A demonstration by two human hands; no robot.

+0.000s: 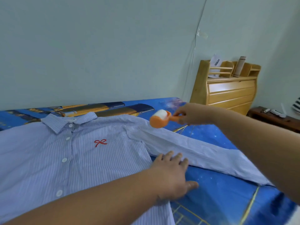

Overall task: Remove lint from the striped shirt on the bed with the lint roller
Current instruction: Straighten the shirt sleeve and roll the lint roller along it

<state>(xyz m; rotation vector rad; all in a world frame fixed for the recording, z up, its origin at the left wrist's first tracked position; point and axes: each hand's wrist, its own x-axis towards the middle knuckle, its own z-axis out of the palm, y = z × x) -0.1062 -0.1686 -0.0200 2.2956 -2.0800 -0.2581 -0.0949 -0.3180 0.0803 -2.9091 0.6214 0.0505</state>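
A blue-and-white striped shirt (78,153) with white buttons and a small red bow lies flat, front up, on the bed (224,192). One sleeve stretches out to the right. My left hand (172,174) lies flat with spread fingers where the shirt's side meets that sleeve, thumb on the blue sheet. My right hand (191,115) grips the orange handle of a lint roller (159,119) with a white sticky roll. The roller hovers just above the shirt's shoulder, at the top of the outstretched sleeve.
The bed's blue sheet carries a starry print with gold lines. A wooden headboard cabinet (227,88) with a bottle and papers stands at the back right, a dark low table (276,119) with small items beside it. A pale wall runs behind the bed.
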